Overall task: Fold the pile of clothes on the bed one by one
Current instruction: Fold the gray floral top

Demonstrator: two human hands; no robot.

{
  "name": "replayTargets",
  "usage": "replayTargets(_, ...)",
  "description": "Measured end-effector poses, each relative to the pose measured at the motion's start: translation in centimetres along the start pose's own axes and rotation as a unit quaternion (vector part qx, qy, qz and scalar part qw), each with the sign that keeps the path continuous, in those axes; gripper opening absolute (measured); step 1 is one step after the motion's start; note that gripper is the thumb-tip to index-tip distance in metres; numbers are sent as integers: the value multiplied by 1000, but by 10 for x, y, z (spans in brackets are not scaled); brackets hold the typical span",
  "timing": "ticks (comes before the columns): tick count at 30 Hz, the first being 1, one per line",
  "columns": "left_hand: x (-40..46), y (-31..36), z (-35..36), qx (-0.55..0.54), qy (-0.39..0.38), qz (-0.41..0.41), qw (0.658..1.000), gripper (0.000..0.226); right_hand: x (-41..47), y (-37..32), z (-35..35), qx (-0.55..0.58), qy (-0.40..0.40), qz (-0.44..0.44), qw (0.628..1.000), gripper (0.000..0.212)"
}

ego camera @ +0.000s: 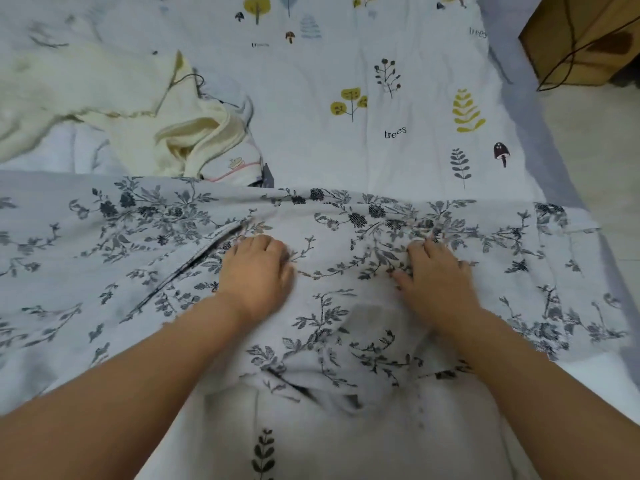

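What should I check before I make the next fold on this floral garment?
1. Both hands on the floral garment: ok, left hand and right hand rest on it.
2. Fingers gripping cloth: cannot tell, fingertips are partly buried in folds.
3. Garment spread flat: not ok, it is creased between the hands and bunched at the near edge.
4. Bed sheet bare beyond the garment: ok on the right.
5. Cream clothes apart from the garment: not ok, they meet its far edge on the left.
6. Cardboard box off the bed: ok.
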State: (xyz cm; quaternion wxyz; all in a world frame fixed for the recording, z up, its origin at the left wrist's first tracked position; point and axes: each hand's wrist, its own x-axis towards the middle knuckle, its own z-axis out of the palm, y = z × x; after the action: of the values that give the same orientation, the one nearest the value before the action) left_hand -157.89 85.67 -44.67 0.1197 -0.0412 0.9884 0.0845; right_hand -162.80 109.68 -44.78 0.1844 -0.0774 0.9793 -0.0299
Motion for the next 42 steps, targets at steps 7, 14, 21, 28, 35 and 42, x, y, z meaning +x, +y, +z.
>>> replayTargets(7,-67,-22,-29,-23,46,-23,998,24,-51,-46,-29,108,21,-155,982,19)
replayTargets(14,-120,-73,-43,4,26,-103,994,25,-86,-102,-27,24,-34,-241,970,25)
replayTargets(21,-160,-147,-34,76,-26,-237,968,33,-107,-166,-12,-3,-58,-258,965,26)
replayTargets(28,-189,-222,-29,54,-156,-251,954,34,-116,-246,13,-9,-58,-230,971,31)
replayTargets(35,-192,-282,-76,-39,-67,-106,991,18,-115,-343,35,48,119,-253,959,38)
replayTargets(42,-168,-329,-116,-61,-29,-14,998,32,-93,-406,28,-3,151,-230,962,56)
